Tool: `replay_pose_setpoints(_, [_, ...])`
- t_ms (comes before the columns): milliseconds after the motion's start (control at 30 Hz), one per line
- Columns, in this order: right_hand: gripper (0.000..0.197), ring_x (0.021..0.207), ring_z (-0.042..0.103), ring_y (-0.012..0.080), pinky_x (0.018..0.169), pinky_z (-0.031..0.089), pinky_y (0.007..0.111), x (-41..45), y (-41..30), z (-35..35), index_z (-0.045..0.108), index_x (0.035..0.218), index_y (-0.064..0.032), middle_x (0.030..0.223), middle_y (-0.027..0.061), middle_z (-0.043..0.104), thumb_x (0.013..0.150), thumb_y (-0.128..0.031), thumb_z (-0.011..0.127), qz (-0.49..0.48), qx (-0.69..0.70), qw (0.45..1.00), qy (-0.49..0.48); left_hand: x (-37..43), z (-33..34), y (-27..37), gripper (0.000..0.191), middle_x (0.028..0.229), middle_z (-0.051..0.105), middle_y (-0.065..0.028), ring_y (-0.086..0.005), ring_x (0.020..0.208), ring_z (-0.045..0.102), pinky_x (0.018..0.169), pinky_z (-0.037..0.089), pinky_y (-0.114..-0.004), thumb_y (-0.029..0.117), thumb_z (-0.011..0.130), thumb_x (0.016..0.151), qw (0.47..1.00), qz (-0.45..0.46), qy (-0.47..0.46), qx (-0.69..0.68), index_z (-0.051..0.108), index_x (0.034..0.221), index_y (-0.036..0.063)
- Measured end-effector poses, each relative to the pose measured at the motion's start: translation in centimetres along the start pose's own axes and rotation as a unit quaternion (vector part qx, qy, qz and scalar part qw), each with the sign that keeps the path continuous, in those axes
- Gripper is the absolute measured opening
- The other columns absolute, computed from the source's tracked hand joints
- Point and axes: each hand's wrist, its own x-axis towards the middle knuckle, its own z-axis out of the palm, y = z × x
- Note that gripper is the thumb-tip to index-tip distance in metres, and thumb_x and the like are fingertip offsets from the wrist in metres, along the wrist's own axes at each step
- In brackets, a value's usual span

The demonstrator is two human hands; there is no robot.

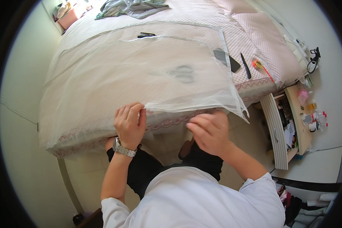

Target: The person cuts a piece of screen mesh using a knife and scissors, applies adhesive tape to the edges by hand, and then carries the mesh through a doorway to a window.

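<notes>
A sheer white mesh sheet (125,68) is spread over the bed, its hemmed near edge gathered in folds. My left hand (129,122), with a metal wristwatch, pinches that edge between thumb and fingers. My right hand (209,131) hovers by the same edge further right, fingers curled; its thumb is hidden, so whether it grips the mesh is unclear. Beneath the mesh, a pair of scissors (183,73) shows through. A dark phone (235,64) lies partly under the mesh's right border. A black stapler (146,35) rests near the far border.
On the quilted pink bedspread (242,37) lie a slim black tool (245,65) and a small orange-and-yellow object (257,64) with a red strip. A crumpled grey-green cloth (134,8) is at the back. To the right, a nightstand drawer (275,134) stands pulled out, with bottles beyond.
</notes>
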Motion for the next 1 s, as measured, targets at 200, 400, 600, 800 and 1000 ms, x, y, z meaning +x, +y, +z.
replay_pose_setpoints(200, [0.040, 0.107, 0.061, 0.0300, 0.093, 0.047, 0.043, -5.1, 5.0, -3.3, 0.066, 0.117, -0.0075, 0.119, 0.0089, 0.067, 0.079, -0.005, 0.075, 0.145, -0.182, 0.970, 0.072, 0.6, -0.3, 0.2, 0.016, 0.090, 0.071, -0.0059, -0.0264, 0.081, 0.067, 0.075, 0.049, -0.038, 0.001, 0.071, 0.081, 1.000, -0.005, 0.007, 0.001, 0.064, 0.092, 0.0090])
replay_pose_setpoints(400, [0.043, 0.112, 0.057, 0.0304, 0.096, 0.043, 0.044, -4.6, 6.4, -4.3, 0.066, 0.121, -0.0094, 0.126, 0.0092, 0.063, 0.079, -0.010, 0.075, 0.152, -0.222, 0.958, 0.099, 1.4, -0.5, 0.7, 0.015, 0.089, 0.070, -0.0057, -0.0268, 0.083, 0.066, 0.074, 0.048, -0.039, 0.001, 0.071, 0.080, 0.998, -0.049, -0.015, -0.029, 0.062, 0.090, 0.0087])
replay_pose_setpoints(600, [0.048, 0.115, 0.056, 0.0293, 0.101, 0.040, 0.044, -3.4, 6.6, -4.2, 0.066, 0.123, -0.0102, 0.126, 0.0072, 0.061, 0.077, -0.013, 0.076, 0.150, -0.219, 0.962, 0.060, 1.4, -1.2, 0.7, 0.016, 0.087, 0.068, -0.0046, -0.0253, 0.082, 0.065, 0.076, 0.047, -0.038, 0.001, 0.072, 0.079, 0.998, 0.023, -0.063, 0.006, 0.062, 0.087, 0.0085])
replay_pose_setpoints(800, [0.041, 0.112, 0.059, 0.0258, 0.105, 0.039, 0.045, -2.4, 6.5, -4.3, 0.068, 0.115, -0.0104, 0.114, 0.0060, 0.064, 0.075, -0.015, 0.077, 0.166, -0.169, 0.969, 0.070, 1.0, -2.0, 0.1, 0.016, 0.087, 0.067, -0.0042, -0.0254, 0.082, 0.065, 0.078, 0.048, -0.038, 0.001, 0.072, 0.078, 0.992, 0.068, -0.102, -0.009, 0.062, 0.087, 0.0083])
replay_pose_setpoints(1000, [0.013, 0.097, 0.065, 0.0195, 0.106, 0.042, 0.043, -3.5, 6.3, -3.9, 0.067, 0.089, -0.0097, 0.090, 0.0012, 0.066, 0.077, -0.012, 0.068, 0.088, -0.183, 0.976, 0.078, -0.2, -1.9, 1.6, 0.038, 0.116, 0.067, -0.0100, -0.0304, 0.112, 0.061, 0.104, 0.044, -0.049, 0.011, 0.075, 0.078, 0.979, 0.101, -0.166, 0.066, 0.064, 0.114, 0.0077])
